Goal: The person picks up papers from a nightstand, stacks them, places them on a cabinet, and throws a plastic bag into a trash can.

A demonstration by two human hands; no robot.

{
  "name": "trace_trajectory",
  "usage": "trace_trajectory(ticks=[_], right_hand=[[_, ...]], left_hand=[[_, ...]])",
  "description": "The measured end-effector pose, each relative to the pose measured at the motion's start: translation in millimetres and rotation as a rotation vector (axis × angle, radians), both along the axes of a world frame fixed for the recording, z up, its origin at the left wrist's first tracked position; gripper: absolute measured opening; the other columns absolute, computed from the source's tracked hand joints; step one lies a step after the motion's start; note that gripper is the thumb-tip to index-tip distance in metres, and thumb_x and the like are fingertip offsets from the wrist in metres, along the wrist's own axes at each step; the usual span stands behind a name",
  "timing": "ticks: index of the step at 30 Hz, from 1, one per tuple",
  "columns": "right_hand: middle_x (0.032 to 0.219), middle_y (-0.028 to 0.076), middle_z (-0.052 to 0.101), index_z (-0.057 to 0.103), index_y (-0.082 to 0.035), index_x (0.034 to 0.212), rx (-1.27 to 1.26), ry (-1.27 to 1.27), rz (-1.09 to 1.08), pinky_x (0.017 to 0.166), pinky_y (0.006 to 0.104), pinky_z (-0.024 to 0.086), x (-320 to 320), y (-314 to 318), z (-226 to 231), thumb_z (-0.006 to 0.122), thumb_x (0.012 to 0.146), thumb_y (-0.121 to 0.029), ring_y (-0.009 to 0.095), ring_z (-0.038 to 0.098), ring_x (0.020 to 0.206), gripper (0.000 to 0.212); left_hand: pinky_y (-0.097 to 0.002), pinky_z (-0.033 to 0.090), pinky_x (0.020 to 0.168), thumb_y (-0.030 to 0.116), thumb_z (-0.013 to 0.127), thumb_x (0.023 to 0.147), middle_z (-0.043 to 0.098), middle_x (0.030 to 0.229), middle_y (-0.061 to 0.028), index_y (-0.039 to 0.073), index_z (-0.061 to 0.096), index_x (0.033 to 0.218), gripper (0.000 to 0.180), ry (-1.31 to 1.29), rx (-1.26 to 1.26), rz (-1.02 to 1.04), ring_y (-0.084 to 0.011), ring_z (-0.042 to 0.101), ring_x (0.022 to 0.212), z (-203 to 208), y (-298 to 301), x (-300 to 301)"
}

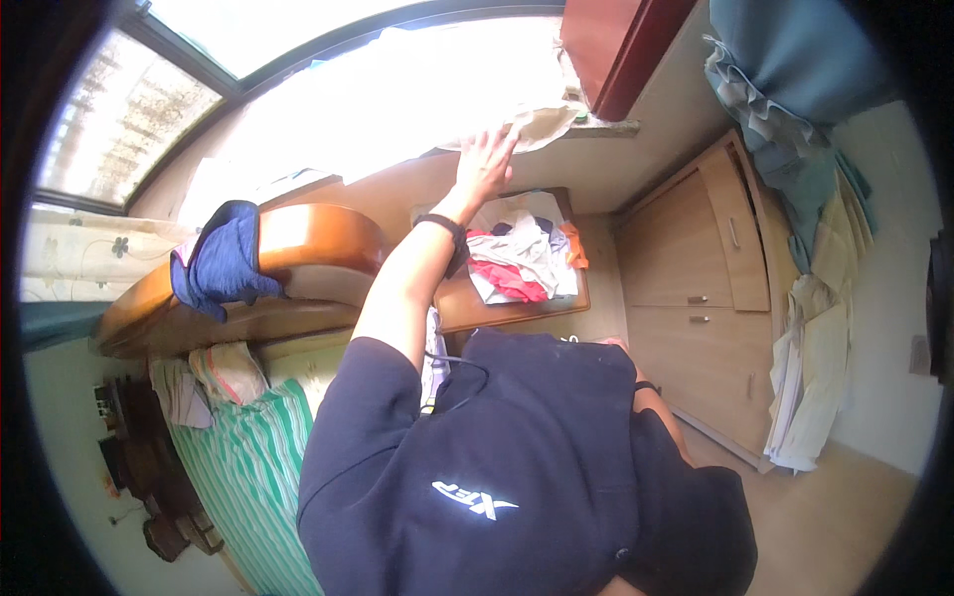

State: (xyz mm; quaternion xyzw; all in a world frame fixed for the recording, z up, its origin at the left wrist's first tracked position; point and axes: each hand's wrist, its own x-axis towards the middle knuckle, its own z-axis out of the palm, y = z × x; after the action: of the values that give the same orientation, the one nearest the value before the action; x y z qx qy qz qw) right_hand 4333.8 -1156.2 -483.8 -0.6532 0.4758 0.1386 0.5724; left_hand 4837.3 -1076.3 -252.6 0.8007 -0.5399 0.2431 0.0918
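My left arm stretches up and away toward the bright window sill. At its end, my left hand (485, 162) has its fingers extended against the near edge of a pale, crinkled sheet or bag (542, 127), whose far side is lost in glare. Just below that hand, a heap of clothes (522, 248) in white, grey, red and orange lies on a small wooden bedside table (477, 316). Only a sliver of my right hand (616, 345) shows, low beside my dark shirt, its fingers hidden.
A wooden headboard (323, 233) with a dark blue garment (224, 263) draped over it stands left. Below lies a bed with a green striped sheet (243, 477). On the right are a light wooden cabinet (676, 268) and a teal curtain (795, 60). A red-brown panel (621, 50) juts near the sill.
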Motion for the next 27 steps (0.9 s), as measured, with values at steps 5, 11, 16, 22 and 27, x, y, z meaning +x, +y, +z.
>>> trace_trajectory(ticks=[5, 11, 16, 22, 27], right_hand=[[0.07, 0.007, 0.066, 0.068, 0.001, 0.075, -0.024, 0.047, -0.05, 0.061, 0.0291, 0.05, -28, 9, -2, 0.058, 0.081, -0.004, 0.015, 0.061, 0.065, 0.012], [0.069, 0.007, 0.066, 0.068, 0.001, 0.075, -0.042, 0.096, -0.104, 0.06, 0.029, 0.05, -61, 18, -4, 0.058, 0.081, -0.004, 0.015, 0.061, 0.064, 0.012], [0.069, 0.007, 0.065, 0.068, 0.0, 0.075, -0.045, 0.115, -0.132, 0.06, 0.029, 0.05, -73, 22, -7, 0.058, 0.081, -0.004, 0.015, 0.06, 0.064, 0.012], [0.069, 0.006, 0.065, 0.067, 0.0, 0.075, -0.044, 0.106, -0.151, 0.06, 0.0289, 0.05, -73, 25, -10, 0.058, 0.081, -0.004, 0.014, 0.06, 0.064, 0.012], [0.069, 0.006, 0.065, 0.067, 0.0, 0.075, -0.046, 0.093, -0.152, 0.059, 0.0288, 0.049, -70, 24, -12, 0.058, 0.081, -0.005, 0.014, 0.06, 0.063, 0.012]], left_hand=[[-0.0596, 0.035, 0.09, 0.024, 0.066, 0.072, 0.035, 0.134, -0.0113, 0.02, 0.031, 0.139, 0.076, 0.089, 0.046, 0.067, -0.0322, 0.033, 0.124, -5, -33, 18], [-0.0591, 0.034, 0.091, 0.02, 0.064, 0.074, 0.044, 0.129, -0.0088, 0.018, 0.032, 0.139, 0.072, 0.006, 0.007, 0.029, -0.0298, 0.038, 0.122, -2, -43, 18], [-0.0539, 0.03, 0.096, 0.018, 0.062, 0.074, 0.054, 0.115, -0.007, 0.015, 0.04, 0.134, 0.065, 0.061, -0.004, -0.034, -0.0243, 0.047, 0.113, 9, -49, 26], [-0.0523, 0.03, 0.096, 0.016, 0.061, 0.072, 0.058, 0.106, -0.0081, 0.014, 0.043, 0.132, 0.062, 0.066, -0.004, -0.017, -0.0241, 0.049, 0.109, 25, -56, 31], [-0.0508, 0.031, 0.096, 0.014, 0.059, 0.07, 0.059, 0.102, -0.0105, 0.012, 0.044, 0.131, 0.063, -0.012, -0.062, 0.04, -0.0268, 0.05, 0.107, 28, -56, 36]])
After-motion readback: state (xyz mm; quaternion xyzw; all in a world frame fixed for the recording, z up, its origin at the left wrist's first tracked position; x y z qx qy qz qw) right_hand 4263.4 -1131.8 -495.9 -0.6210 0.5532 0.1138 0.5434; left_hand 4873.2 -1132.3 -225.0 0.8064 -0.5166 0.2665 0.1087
